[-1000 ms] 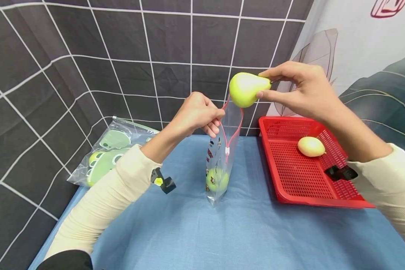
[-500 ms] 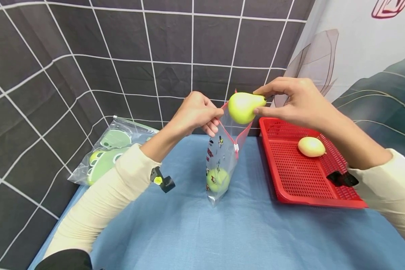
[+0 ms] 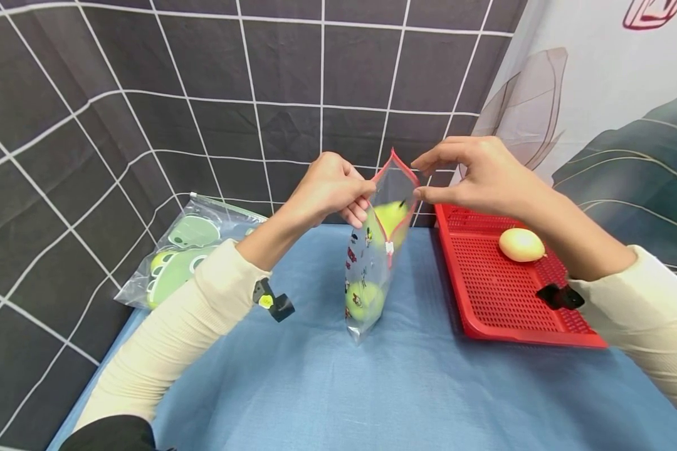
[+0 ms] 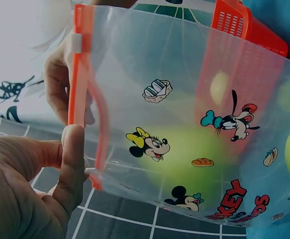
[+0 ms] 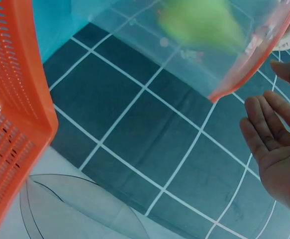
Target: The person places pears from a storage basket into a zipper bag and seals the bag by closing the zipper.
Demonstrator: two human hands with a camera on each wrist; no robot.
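Head view: pear inside clear bag in left fingers.

inside the bag, a pear is above a second fruit. right of the bag, on the worktop, sits the basket, a third fruit inside; left of the bag, a packet; behind, the backdrop.

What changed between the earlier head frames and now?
The pear moved down into the bag; the right hand let it go and is lower, fingers open. Unchanged: the left hand pinches the bag, the green fruit is at its bottom, and the pale fruit is in the red basket.
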